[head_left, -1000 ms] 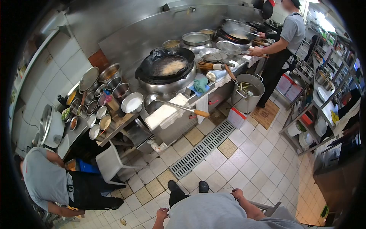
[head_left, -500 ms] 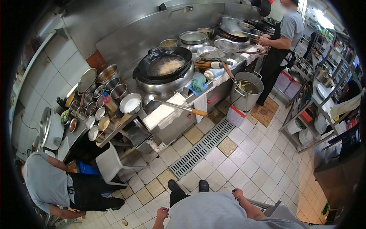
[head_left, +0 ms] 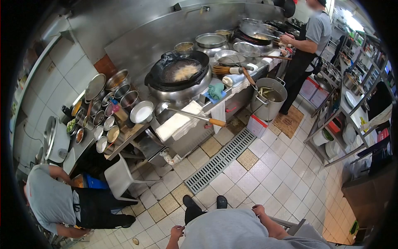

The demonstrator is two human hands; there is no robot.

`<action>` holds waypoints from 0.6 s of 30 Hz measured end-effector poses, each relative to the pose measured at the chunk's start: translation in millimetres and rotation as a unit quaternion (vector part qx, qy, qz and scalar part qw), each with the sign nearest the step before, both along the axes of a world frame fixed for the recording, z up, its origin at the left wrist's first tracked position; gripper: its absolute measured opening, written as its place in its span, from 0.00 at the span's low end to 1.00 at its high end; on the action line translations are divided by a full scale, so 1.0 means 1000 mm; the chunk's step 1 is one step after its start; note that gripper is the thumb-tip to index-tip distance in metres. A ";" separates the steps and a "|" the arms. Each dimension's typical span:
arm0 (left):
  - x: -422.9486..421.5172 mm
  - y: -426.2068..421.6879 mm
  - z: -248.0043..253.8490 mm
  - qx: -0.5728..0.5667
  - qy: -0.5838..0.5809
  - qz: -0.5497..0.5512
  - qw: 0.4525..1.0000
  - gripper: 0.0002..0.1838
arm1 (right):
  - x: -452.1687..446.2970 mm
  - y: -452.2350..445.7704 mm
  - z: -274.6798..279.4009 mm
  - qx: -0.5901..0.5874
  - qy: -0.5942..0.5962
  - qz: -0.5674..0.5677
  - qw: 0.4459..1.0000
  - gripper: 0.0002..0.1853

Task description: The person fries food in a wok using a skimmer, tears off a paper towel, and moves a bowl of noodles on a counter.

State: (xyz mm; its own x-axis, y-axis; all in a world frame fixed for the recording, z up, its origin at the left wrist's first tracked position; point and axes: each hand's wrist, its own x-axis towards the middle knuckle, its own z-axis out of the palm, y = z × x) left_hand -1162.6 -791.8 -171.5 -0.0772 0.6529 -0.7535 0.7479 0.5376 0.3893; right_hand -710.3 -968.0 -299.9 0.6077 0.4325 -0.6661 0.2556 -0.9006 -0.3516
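My left hand (head_left: pixel 177 231) is at the bottom centre, beside the left edge of my grey shirt (head_left: pixel 224 228). Its fingers are curled together against the cloth. On the shirt's other side, my right hand (head_left: pixel 258 210) has its fingers closed in the same way near the hem. What either hand pinches is too small to make out. Both hands are far from the stove, where a black wok (head_left: pixel 180 71) holds bubbling oil with pale food in it. A ladle (head_left: pixel 190 114) with a wooden handle rests across a folded white towel (head_left: pixel 178 124).
A person (head_left: pixel 49 199) bends at the lower left near a white chair (head_left: pixel 120 176). Another person (head_left: pixel 317 35) stands at the far wok. A large metal pot (head_left: pixel 269 108), a floor drain (head_left: pixel 219 159) and shelving (head_left: pixel 350 112) are also around me.
The far co-worker's hands have drawn back from the strainer handle and come together near the wok. The view has shifted slightly. My hands have stayed in place.
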 end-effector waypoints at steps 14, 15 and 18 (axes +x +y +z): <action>0.003 0.004 0.001 0.005 -0.007 -0.018 1.000 0.17 | 0.000 0.006 0.023 -0.022 0.039 -0.024 0.999 0.14; 0.003 0.005 0.001 0.005 -0.006 -0.018 1.000 0.17 | 0.000 0.007 0.020 -0.024 0.034 -0.017 0.999 0.14; 0.003 0.005 0.001 0.005 -0.004 -0.021 1.000 0.16 | 0.001 0.008 0.019 -0.026 0.020 0.002 0.999 0.14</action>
State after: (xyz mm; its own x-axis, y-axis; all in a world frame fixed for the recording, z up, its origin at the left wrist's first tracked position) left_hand -1159.2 -786.6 -170.7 -0.0435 0.6635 -0.7469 0.7664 0.5017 0.4011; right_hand -709.6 -960.4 -281.2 0.5782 0.3994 -0.7115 0.2453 -0.9168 -0.3153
